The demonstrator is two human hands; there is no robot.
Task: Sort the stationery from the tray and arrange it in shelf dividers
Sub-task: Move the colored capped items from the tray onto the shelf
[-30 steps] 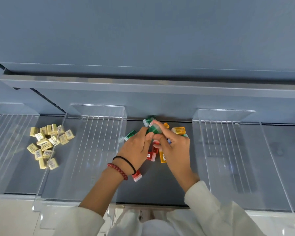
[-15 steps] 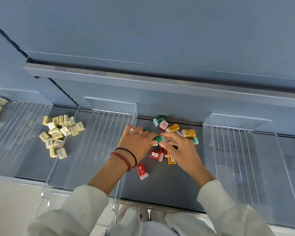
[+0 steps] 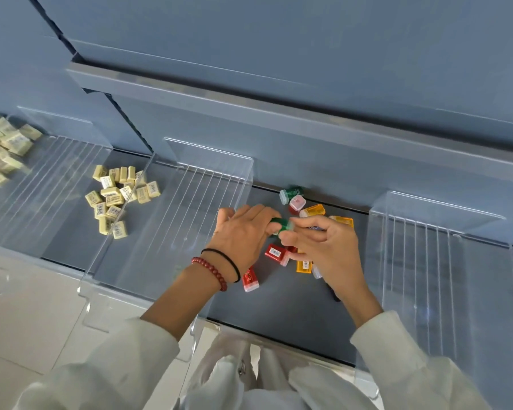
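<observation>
right hand (image 3: 329, 250) curled, pinching green box (image 3: 280, 224)

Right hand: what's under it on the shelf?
A red box and an orange box poke out beneath the right hand, which pinches a green box. Whatever lies under the palm is covered.

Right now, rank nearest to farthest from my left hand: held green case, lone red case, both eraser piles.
1. Held green case, touching left hand.
2. Lone red case, by wrist.
3. Nearer eraser pile, left compartment.
4. Far-left eraser pile.

Cream erasers (image 3: 113, 199); red, green, orange small boxes (image 3: 276, 253); blue-grey shelf (image 3: 279, 306).
</observation>
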